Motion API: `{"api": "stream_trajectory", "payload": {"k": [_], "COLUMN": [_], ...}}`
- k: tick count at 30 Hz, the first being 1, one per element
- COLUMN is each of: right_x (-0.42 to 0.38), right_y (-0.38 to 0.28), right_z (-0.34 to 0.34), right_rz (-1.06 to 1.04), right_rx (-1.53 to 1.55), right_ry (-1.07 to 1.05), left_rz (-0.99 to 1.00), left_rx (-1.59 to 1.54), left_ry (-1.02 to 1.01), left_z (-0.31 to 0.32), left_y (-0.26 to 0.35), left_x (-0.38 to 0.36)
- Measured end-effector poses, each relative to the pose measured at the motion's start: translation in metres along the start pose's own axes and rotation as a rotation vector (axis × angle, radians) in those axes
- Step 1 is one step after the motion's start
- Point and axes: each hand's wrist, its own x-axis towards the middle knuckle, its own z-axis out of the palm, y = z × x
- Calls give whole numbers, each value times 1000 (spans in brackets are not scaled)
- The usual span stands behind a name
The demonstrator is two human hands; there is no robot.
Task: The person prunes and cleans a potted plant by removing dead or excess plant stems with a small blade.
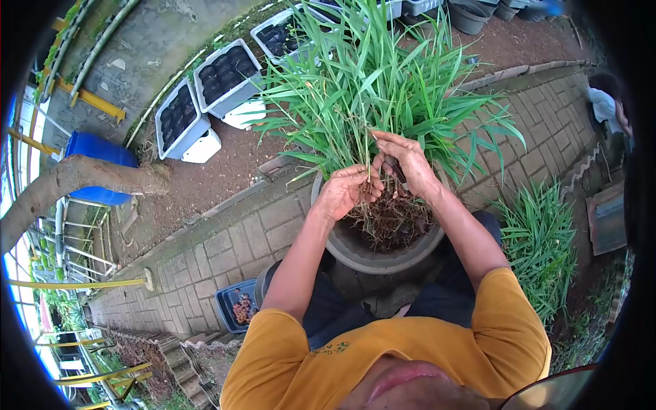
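Observation:
A clump of leafy green plants with long narrow blades leans over the far side of a round grey pot. Its tangled brown roots hang over the pot's opening. My left hand is closed at the base of the stems, fingertips pinching among stems and roots. Just to its right, my right hand curls in at the same stem bases. Something dark shows under its fingers, too covered to name. The two hands' fingertips nearly meet.
A blue tray with reddish pieces stands left of the pot. More cut-looking greenery lies at right on the brick path. White planters line the soil bed beyond. A tree trunk and blue barrel are at left.

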Motion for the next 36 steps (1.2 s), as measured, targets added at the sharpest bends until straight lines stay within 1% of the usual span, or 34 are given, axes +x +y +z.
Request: {"api": "stream_trajectory", "payload": {"k": [2,3,5,9,10,11,13,15,16,19,20,21,23,24,27,28,31,32,33,35,36], "right_x": [-2,4,3,2,0,0,2,1,2,4,6,6,2,-4,-17,-19,-21,-21,-22,-27,-26], "right_y": [-1,-2,4,1,-4,-4,0,0,0,-7,-15,-22,-36,-40,-38,-31,-20,-17,-17,-28,-28], "right_z": [5,5,1,-1,-1,-1,-1,1,1,-9,-17,-25,-38,-42,-50,-46,-37,-35,-33,-30,-29], "right_rz": [-63,-63,-30,-8,33,22,-80,-107,-157,-292,-335,-366,-314,-250,95,46,-50,-172,-243,-265,-285], "right_rx": [11,25,58,93,126,143,89,1,-53,-97,-62,-68,-81,-158,-419,-478,-565,-619,-631,-664,-695], "right_ry": [31,12,-15,6,18,7,3,52,83,297,364,432,403,337,22,35,62,50,30,-31,-5], "left_rz": [13,23,19,-41,-23,-35,-65,-53,-43,-6,-55,-49,-22,89,268,291,643,656,668,683,651], "left_rx": [-45,-40,-54,20,20,10,27,25,30,98,127,205,355,421,866,994,1428,1467,1493,1541,1581], "left_ry": [-8,-41,-92,-43,-53,-75,-48,-25,-18,-105,-66,-24,87,147,458,533,660,675,656,608,591], "left_z": [1,0,0,9,10,10,11,14,16,15,16,19,19,16,-13,-12,4,7,9,14,15], "left_y": [-1,2,-4,3,1,0,-2,-4,-4,-1,-1,-1,-3,-7,-26,-25,-27,-31,-33,-38,-40], "left_x": [1,4,3,-1,-1,-1,4,6,5,0,-4,-4,-8,-6,7,7,8,10,12,15,17]}}
